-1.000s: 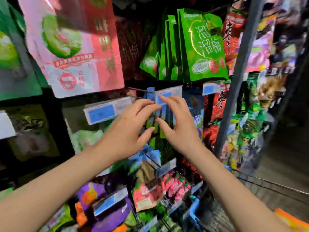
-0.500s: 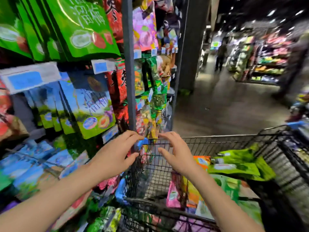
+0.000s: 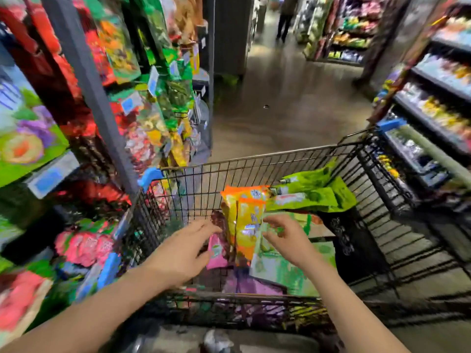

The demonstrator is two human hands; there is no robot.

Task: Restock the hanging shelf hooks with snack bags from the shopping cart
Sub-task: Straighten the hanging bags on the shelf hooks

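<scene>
Head view: the orange snack bags (image 3: 246,220) stand in the shopping cart (image 3: 254,156), in its middle, leaning against the green bags (image 3: 312,196) to the right. They lie straight between both hands. The left hand (image 3: 182,253) is just to their left and the right hand (image 3: 289,238) just to their right. Both hands have fingers spread and loosely bent, holding nothing. The right fingertips (image 3: 267,220) look nearest, at the bags' right edge, though I cannot tell whether they touch. The bags' long axis runs near to far, with the sealed top edge pointing far and upward. The hanging shelf hooks (image 3: 178,115) are off to the far left, so I judge a grab by both hands comes first.
</scene>
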